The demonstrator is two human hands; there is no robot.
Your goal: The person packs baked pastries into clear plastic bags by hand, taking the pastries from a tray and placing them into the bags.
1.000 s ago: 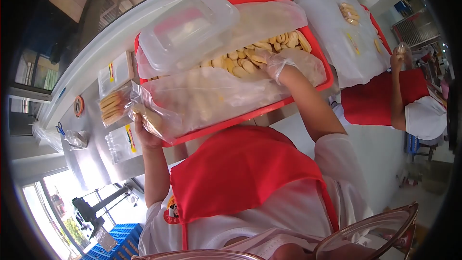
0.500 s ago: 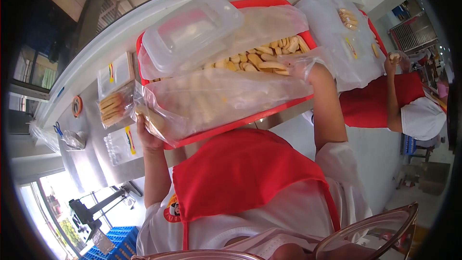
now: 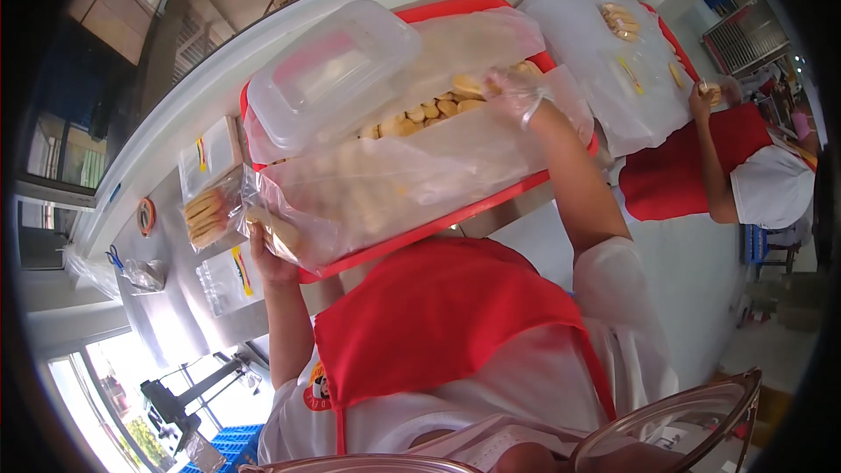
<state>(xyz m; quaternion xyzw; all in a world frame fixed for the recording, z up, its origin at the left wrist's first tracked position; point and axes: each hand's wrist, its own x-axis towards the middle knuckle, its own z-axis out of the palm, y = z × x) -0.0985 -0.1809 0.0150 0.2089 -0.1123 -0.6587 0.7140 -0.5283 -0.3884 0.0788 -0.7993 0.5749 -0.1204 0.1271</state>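
My left hand (image 3: 273, 256) is closed on a clear plastic bag (image 3: 279, 232) with pale, elongated biscuits inside, by the near left corner of a red tray (image 3: 438, 226). My right hand (image 3: 517, 98), in a clear plastic glove, reaches over the tray's far right part. Its fingers are closed on a biscuit (image 3: 469, 85), though the glove partly hides the grip. Below it a row of loose biscuits (image 3: 416, 118) shows between translucent plastic sheets (image 3: 412, 177). More of them lie blurred under the sheet.
A translucent plastic tub (image 3: 337, 66) rests on the tray's far left. Left of the tray are a filled biscuit bag (image 3: 210, 215), flat labelled bags (image 3: 229, 278), a tape roll (image 3: 146, 216) and scissors (image 3: 115, 257). At right, a co-worker (image 3: 692, 158) stands by another sheet-covered tray (image 3: 604, 70).
My right hand has moved left and away from me, over the row, with a biscuit at its fingers. The left hand keeps its bag. The view has shifted slightly.
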